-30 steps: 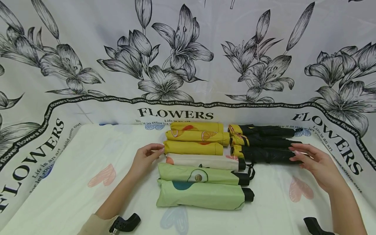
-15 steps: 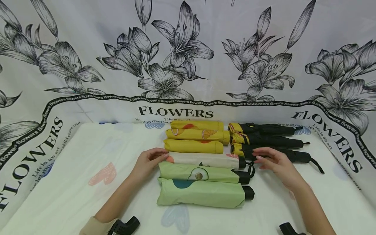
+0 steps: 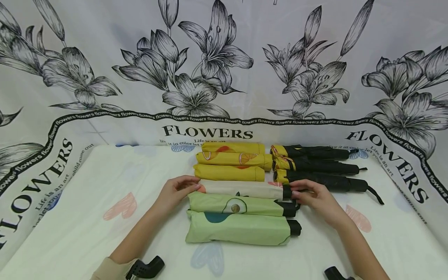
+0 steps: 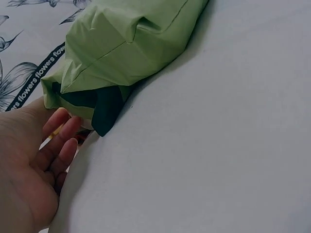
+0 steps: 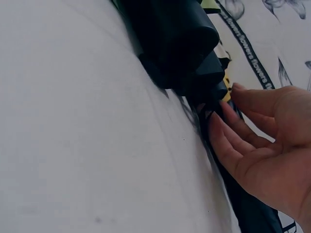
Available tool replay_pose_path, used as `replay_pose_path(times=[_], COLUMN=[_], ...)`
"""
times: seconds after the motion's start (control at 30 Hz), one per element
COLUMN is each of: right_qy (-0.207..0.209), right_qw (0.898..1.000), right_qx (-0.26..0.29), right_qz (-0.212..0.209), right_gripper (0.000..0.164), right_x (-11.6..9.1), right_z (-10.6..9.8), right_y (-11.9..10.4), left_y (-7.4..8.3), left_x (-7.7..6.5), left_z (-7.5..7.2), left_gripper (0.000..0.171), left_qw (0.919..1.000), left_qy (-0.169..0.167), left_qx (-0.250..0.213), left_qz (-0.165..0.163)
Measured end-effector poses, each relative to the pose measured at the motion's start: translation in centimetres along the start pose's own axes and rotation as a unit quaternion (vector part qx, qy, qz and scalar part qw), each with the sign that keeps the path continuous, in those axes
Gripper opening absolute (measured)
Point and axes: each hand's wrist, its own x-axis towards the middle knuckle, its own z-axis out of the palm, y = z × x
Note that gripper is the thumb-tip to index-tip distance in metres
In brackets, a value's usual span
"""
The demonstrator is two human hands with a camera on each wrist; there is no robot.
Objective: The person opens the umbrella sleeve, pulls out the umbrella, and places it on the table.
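A cream folded umbrella [image 3: 241, 189] with a black handle lies across the middle of the row in the head view. My left hand [image 3: 175, 197] pinches its left end between thumb and fingers. At the other end, my right hand [image 3: 320, 200] has thumb and fingertips around the black handle. Two light green folded umbrellas, one with an avocado print [image 3: 211, 204] and a thicker one [image 3: 252, 232], lie just nearer to me. In the left wrist view a green umbrella [image 4: 126, 48] hides part of the left fingertips. Black handles [image 5: 194, 43] show beside the right fingers.
Beyond the cream umbrella lie three yellow folded umbrellas [image 3: 227, 173]. Three black umbrellas with yellow ends [image 3: 325, 181] lie to their right, the closest just behind my right hand. A white heart-print cloth [image 3: 80, 217] covers the surface; a flower-print sheet [image 3: 259, 97] hangs behind.
My right hand has left the nearest black umbrella and moved left to the cream umbrella's handle. My left hand has shifted slightly nearer, from the yellow umbrella's end to the cream one's.
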Motion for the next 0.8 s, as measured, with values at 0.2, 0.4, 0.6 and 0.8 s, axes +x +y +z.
replay_pose_path(times=[0.2,0.4,0.6,0.8], right_qy=[0.009,0.018,0.023,0.028], right_qw=[1.0,0.999,0.998,0.999], right_qx=[-0.013,-0.039,-0.044,-0.032], right_qz=[0.011,0.025,0.042,0.034], right_gripper=[0.037,0.035,0.036,0.038], right_x=[-0.1,-0.2,0.0,0.1], right_z=[0.3,0.7,1.4,2.0], right_y=[-0.2,-0.1,-0.1,0.1], left_y=[-0.1,-0.3,-0.2,0.0], left_x=[-0.1,-0.1,-0.2,-0.1], left_z=[0.0,0.0,0.0,0.1], left_gripper=[0.029,0.031,0.034,0.036], left_qw=[0.9994,0.9984,0.9993,0.9993], left_qy=[-0.014,-0.019,0.005,0.017], left_qx=[-0.03,-0.049,-0.032,-0.031], left_qz=[0.008,0.02,0.019,0.011])
